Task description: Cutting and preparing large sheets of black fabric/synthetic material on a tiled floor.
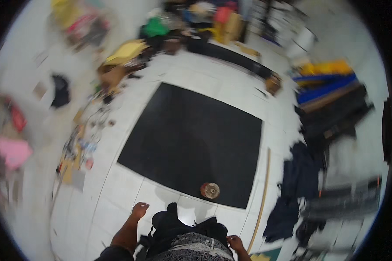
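A large black sheet (191, 139) lies flat on the white tiled floor in front of me. On its near edge, right of the middle, sits a round reddish-brown object (210, 190) with a pale top and a dark centre; blur hides its exact kind. My left hand (140, 209) hangs beside my body, short of the sheet's near edge, its fingers loosely apart with nothing visible in them. Beside my dark clothing is my right hand (234, 242), low on the right. Its fingers are small and blurred, and I see no object there.
A long wooden stick (262, 198) lies right of the sheet. Dark folded cloths (301, 172) and stacked rolls (329, 104) line the right side. Small tools and scraps (76, 150) litter the left. A long black strip (228, 55) and a yellow bundle (125, 52) lie at the back.
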{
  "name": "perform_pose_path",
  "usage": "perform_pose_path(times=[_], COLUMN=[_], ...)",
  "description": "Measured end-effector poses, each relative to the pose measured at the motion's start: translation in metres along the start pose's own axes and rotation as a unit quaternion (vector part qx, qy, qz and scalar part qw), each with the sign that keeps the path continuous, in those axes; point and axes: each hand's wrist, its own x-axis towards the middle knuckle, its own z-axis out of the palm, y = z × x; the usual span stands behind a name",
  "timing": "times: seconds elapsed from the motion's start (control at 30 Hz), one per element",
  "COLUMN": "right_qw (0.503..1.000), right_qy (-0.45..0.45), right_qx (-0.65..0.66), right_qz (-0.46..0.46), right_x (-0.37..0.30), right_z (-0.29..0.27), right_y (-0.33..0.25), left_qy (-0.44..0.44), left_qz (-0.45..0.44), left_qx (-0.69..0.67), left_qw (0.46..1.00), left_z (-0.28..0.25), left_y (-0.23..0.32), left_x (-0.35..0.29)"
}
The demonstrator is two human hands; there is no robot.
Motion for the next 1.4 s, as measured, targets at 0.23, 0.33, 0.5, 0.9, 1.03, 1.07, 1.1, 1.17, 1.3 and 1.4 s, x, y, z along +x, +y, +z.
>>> perform_pose_path(times=[0.23,0.33,0.5,0.9,1.03,1.07,1.1,1.17,1.3,1.4], right_qw=[0.977,0.959,0.925,0.941,0.949,0.959,0.971,0.982,0.99,0.975], right_qy=[0.153,0.172,0.23,0.326,0.302,0.275,0.232,0.184,0.07,-0.003], right_qx=[0.139,0.215,0.294,0.088,0.026,0.006,-0.007,-0.005,-0.099,-0.198], right_qz=[0.057,0.068,0.069,-0.022,-0.088,-0.069,-0.058,-0.042,-0.072,-0.102], right_x=[-0.017,-0.009,-0.009,0.139,0.2,0.211,0.221,0.246,0.306,0.341], right_z=[-0.02,-0.043,-0.136,-0.443,-0.512,-0.53,-0.55,-0.586,-0.676,-0.742], right_y=[0.093,0.114,0.179,0.317,0.228,0.195,0.151,0.129,0.07,-0.009], left_qy=[-0.079,-0.076,-0.067,-0.244,-0.171,-0.15,-0.143,-0.161,-0.19,-0.193], left_qz=[0.001,0.446,0.089,0.211,0.172,0.137,0.115,0.051,0.19,0.075], left_qx=[0.064,0.27,0.193,0.234,0.317,0.332,0.329,0.393,0.466,0.069], left_qw=[0.995,0.85,0.975,0.917,0.917,0.921,0.926,0.904,0.843,0.976], left_z=[0.061,0.08,0.225,0.498,0.526,0.531,0.527,0.553,0.623,0.695], left_y=[0.071,0.076,0.167,0.432,0.403,0.402,0.394,0.411,0.485,0.631], left_x=[0.035,0.059,0.019,-0.153,-0.083,-0.076,-0.07,-0.045,-0.004,-0.009])
